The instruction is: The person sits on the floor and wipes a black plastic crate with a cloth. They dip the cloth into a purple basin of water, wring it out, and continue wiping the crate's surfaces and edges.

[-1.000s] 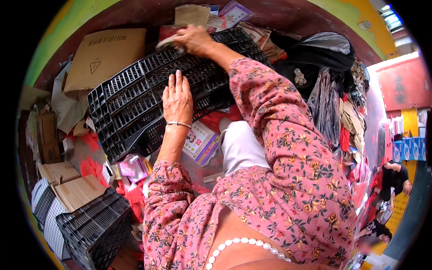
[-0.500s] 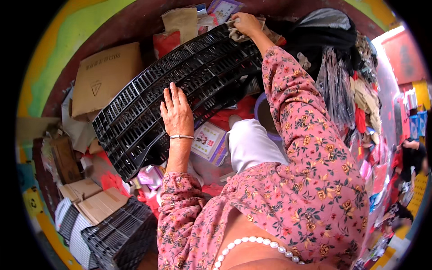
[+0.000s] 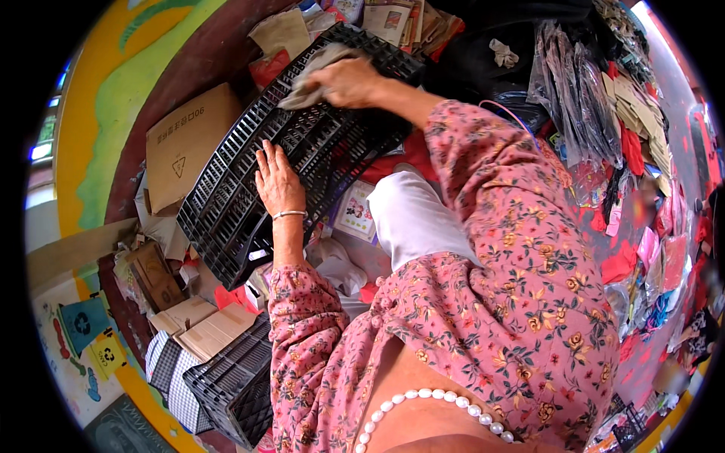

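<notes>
A large black plastic slatted panel (image 3: 234,174) stands tilted in front of me, running from lower left to upper right. My left hand (image 3: 281,181) lies flat on its near side, fingers stretched out. A crumpled grey-beige rag (image 3: 303,84) is in my right hand (image 3: 349,81), which presses it against the panel's upper part, near the far edge. The rag and hand cover some of the slats there.
A brown cardboard box (image 3: 189,143) stands left of the panel. At the lower left are a black plastic crate (image 3: 234,381) and folded cardboard (image 3: 217,332). Clear plastic bags (image 3: 570,94) hang at the right. A printed sheet (image 3: 355,215) lies beneath the panel, beside my leg.
My right hand has moved the rag leftward from the panel's far right end to its upper middle. My left hand stays flat on the panel. The whole view has shifted somewhat.
</notes>
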Demonstrator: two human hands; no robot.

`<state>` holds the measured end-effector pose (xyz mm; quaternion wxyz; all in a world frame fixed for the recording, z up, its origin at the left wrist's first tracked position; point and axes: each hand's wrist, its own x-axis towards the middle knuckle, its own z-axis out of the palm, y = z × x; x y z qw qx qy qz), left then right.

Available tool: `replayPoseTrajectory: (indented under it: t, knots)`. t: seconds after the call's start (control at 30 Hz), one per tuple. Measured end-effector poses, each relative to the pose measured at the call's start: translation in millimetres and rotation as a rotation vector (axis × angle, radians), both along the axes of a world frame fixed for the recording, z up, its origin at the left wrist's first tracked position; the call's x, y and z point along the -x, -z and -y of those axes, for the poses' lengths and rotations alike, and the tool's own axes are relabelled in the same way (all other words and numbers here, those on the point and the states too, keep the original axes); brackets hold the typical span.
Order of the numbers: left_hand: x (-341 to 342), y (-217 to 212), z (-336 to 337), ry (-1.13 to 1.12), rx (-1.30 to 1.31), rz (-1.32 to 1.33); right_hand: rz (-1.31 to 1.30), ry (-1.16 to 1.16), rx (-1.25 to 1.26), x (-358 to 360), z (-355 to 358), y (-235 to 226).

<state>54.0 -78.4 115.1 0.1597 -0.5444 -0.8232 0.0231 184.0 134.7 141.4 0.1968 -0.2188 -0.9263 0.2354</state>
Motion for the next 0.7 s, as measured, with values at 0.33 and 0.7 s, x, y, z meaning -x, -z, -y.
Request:
replayPoseTrajectory:
  t: [0.33,0.7]
  knots:
    - [5,4,0,-0.011,0.007,-0.009,-0.222,0.695,0.064,-137,-116,58]
    - [15,7,1,0.0,0.025,-0.031,-0.205,0.277,-0.152,-55,-75,69]
